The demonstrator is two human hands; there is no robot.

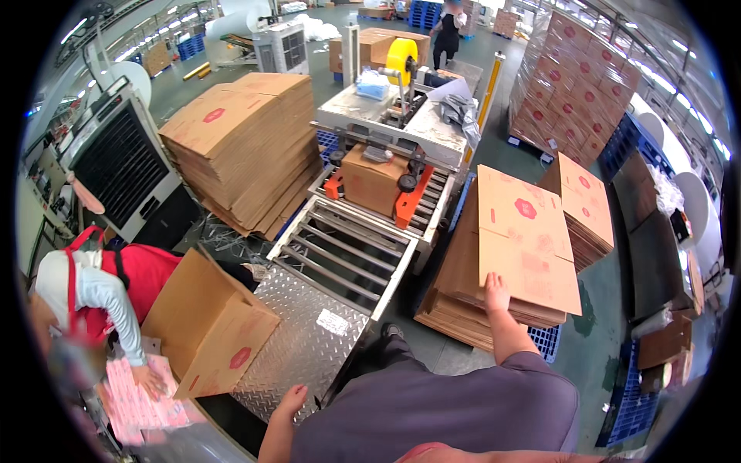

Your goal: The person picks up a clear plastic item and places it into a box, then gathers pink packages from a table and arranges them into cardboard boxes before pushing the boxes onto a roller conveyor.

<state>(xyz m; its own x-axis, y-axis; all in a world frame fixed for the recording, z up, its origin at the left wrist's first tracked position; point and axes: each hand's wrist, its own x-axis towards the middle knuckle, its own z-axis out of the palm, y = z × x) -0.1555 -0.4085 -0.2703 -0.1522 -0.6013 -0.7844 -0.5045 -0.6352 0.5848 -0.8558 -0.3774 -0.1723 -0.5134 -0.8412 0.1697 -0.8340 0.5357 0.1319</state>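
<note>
My right hand (496,295) lies on the near left edge of a stack of flattened brown cartons (532,251), with its fingers stretched over the top sheet. The top carton carries a red printed mark. Held low over the diamond-plate metal table (297,339), my left hand (292,401) has loosely curled fingers, with nothing visible in them. Left of that table stands an open brown carton (212,324) with raised flaps. Beyond the table, a roller conveyor (340,251) leads to a carton sealing machine (386,108) with a closed carton (374,181) in it.
A co-worker in a red apron (150,278) touches pink-and-white packs (139,401) at the left. A tall flattened-carton stack (247,147) stands left of the conveyor. Another carton stack (583,197), a wrapped pallet load (571,85) and blue pallets (637,401) occupy the right side.
</note>
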